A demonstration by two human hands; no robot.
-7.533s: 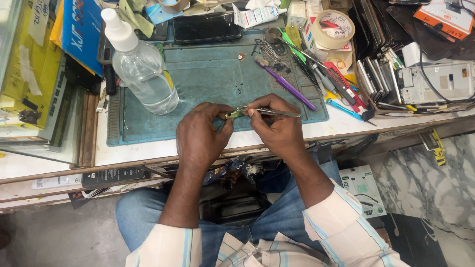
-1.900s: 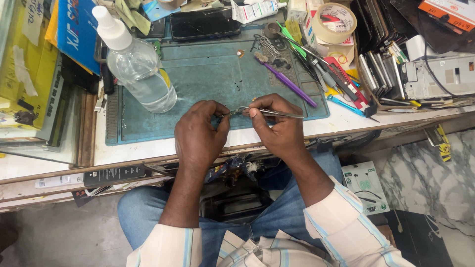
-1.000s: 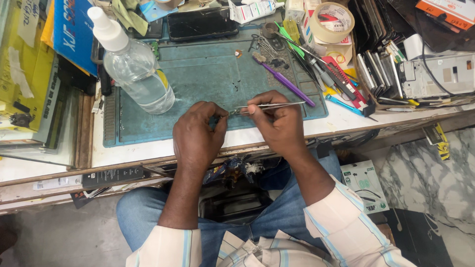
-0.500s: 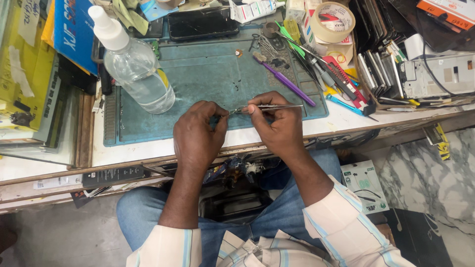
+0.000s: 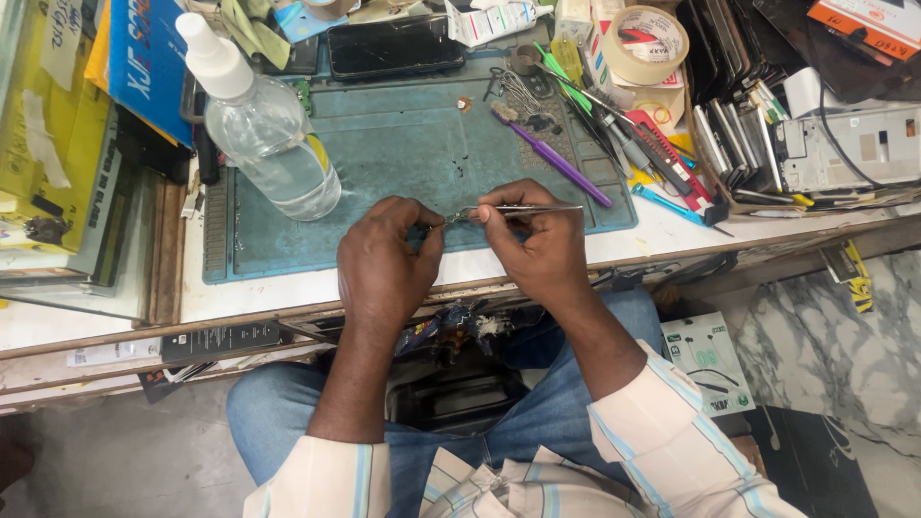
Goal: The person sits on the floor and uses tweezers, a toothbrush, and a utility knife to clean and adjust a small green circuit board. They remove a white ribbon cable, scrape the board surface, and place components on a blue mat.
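My right hand (image 5: pixel 535 240) grips metal tweezers (image 5: pixel 523 208) that lie level, tips pointing left. The tips meet a tiny part (image 5: pixel 447 219) pinched between the fingers of my left hand (image 5: pixel 384 261). Both hands hover over the front edge of a blue-green work mat (image 5: pixel 413 158) on the bench. The part is too small to make out.
A clear plastic bottle (image 5: pixel 264 134) with a white cap lies on the mat's left. A dark phone (image 5: pixel 395 45) sits at the mat's back edge. A purple tool (image 5: pixel 561 165), screwdrivers (image 5: pixel 614 125), a tape roll (image 5: pixel 650 43) and stacked phone parts (image 5: pixel 767 125) crowd the right. Yellow boxes (image 5: pixel 43 144) stand left.
The hands have stayed together over the mat's front edge. The tweezers have shifted slightly while working at the small part; the view has drifted a little.
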